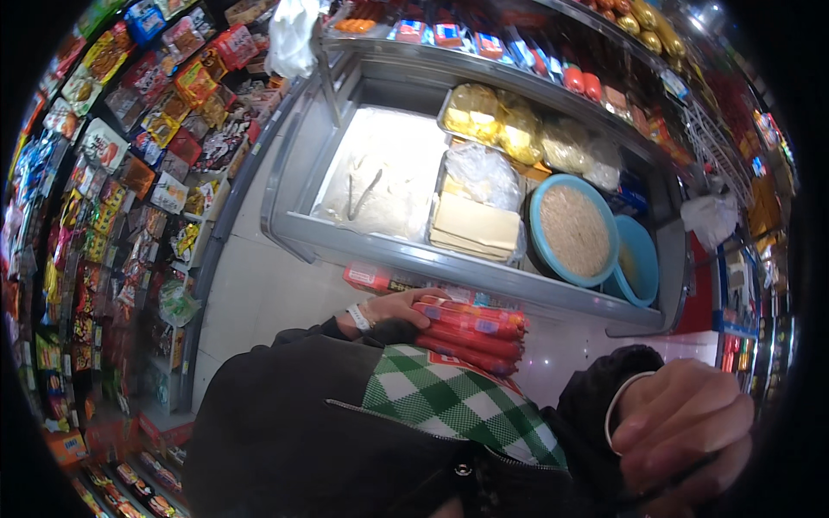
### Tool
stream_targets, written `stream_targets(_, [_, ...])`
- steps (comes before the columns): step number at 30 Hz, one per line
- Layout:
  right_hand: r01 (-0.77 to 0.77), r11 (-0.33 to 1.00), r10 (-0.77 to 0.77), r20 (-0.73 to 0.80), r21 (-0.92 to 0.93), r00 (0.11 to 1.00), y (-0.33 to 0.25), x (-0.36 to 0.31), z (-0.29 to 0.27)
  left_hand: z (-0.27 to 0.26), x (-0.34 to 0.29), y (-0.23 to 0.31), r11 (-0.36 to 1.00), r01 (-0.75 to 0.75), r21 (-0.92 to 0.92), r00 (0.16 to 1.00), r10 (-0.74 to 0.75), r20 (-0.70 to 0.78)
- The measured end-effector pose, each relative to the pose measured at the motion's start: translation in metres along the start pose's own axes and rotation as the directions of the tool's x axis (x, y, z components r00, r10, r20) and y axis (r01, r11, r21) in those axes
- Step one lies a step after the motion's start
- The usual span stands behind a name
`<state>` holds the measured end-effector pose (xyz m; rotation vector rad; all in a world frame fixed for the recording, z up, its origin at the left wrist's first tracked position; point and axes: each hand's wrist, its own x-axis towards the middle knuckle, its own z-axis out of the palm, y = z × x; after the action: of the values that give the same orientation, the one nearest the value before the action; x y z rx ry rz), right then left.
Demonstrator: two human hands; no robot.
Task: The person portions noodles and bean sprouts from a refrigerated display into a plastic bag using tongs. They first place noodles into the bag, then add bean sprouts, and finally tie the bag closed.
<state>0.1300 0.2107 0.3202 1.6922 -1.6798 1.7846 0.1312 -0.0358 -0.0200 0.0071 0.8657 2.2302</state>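
Close against my body, my left hand (pixel 393 309) is closed on a stack of red-wrapped sausages (pixel 473 332). Its fingers go over the near end of the packs, and a pale band circles the wrist. Raised at the lower right, large and close, is my right hand (pixel 686 423). The fingers of that hand are curled in; what they hold, if anything, is hidden. A white bangle (pixel 615 414) rings the right wrist. Just beyond the sausages lies the low front edge of a grey display case (pixel 414 257).
Inside the case are a white tray with tongs (pixel 364 194), stacked beige sheets (pixel 475 224), bagged yellow food (pixel 492 116) and blue tubs (pixel 535 229). Packed snack racks (pixel 147 173) line the left. Packaged sausages (pixel 449 34) fill the shelf behind. A white bag (pixel 294 39) hangs at the case's corner.
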Motion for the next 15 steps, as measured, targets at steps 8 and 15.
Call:
stream_targets(8, [0.284,0.942,-0.253,-0.178,0.179,0.951,0.013,-0.006,0.005,-0.01,0.003,-0.007,0.999,-0.019,0.05,0.998,0.022,-0.05])
stream_targets(15, [0.257,0.924,-0.237,-0.104,0.284,0.966,0.012,-0.001,-0.002,0.003,0.006,0.005,0.986,-0.152,-0.066,0.986,0.146,-0.082])
